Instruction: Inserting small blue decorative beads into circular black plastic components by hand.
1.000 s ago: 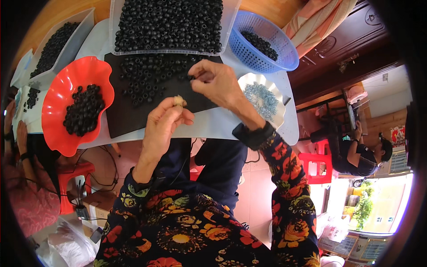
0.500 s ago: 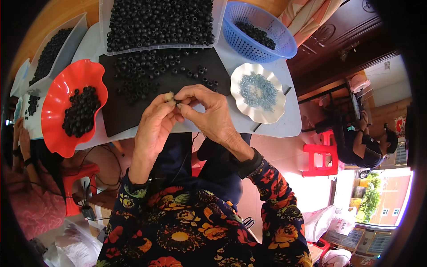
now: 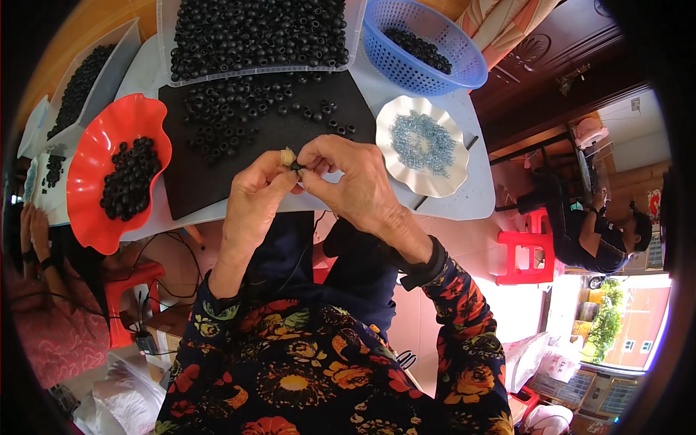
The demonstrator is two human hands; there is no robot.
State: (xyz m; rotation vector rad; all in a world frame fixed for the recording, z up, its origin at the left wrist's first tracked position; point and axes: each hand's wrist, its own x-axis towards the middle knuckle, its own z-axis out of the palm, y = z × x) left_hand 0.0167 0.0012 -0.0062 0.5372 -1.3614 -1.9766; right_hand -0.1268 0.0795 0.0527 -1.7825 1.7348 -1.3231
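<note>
Above the front edge of the black mat (image 3: pixel 190 190), my two hands meet at the fingertips. My left hand (image 3: pixel 252 199) pinches a small black bead (image 3: pixel 295 166), and a pale yellowish covering is wrapped round one of its fingertips. From the other side, the thumb and bent fingers of my right hand (image 3: pixel 355 177) close on the same bead. Whether the right fingers hold anything finer is too small to make out. Loose black beads (image 3: pixel 217 138) lie scattered on the mat beyond my hands.
A clear bin (image 3: pixel 261 71) of black beads stands at the back. Left is a red wavy dish (image 3: pixel 87 181) with black beads; right, a white scalloped plate (image 3: pixel 435 187) of tiny pale-blue beads and a blue basket (image 3: pixel 406 72). Co-workers sit at both sides; red stools (image 3: pixel 525 257) stand nearby.
My right hand has shifted slightly right and turned, its fingers bent more closely round the bead. The bead shows more plainly between my fingertips.
</note>
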